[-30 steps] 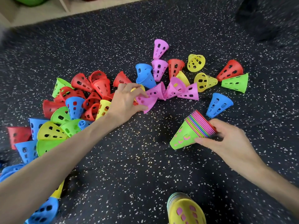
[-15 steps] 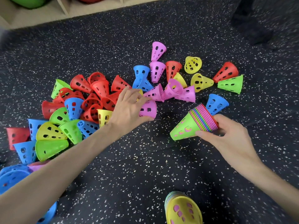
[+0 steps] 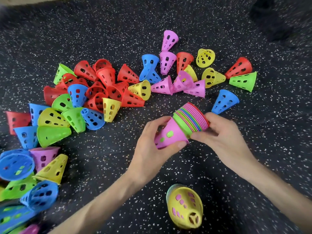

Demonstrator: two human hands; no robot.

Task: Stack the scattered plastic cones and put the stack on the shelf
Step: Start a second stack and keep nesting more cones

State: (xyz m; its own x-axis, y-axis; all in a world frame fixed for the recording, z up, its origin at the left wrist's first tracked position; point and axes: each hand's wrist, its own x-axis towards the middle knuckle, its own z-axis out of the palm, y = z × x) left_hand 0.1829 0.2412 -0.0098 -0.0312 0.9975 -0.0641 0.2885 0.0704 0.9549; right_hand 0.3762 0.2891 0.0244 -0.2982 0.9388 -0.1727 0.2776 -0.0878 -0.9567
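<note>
One camera only, riding on the person's head, looking forward and steeply down onto the floor (image 3: 219, 22). It sits close: both forearms run in from the bottom edge, and the left hand (image 3: 152, 149) and right hand (image 3: 226, 137) meet near the middle, large in the frame. The wide lens bends the edges, and the cones (image 3: 94, 92) fan out across the left and upper centre. The corners blur. No second view shares the scene.

Red, blue, green, yellow and pink cones (image 3: 108, 76) litter a black, white-speckled floor (image 3: 118, 31); the stack (image 3: 190, 121) shows multicoloured rims.
</note>
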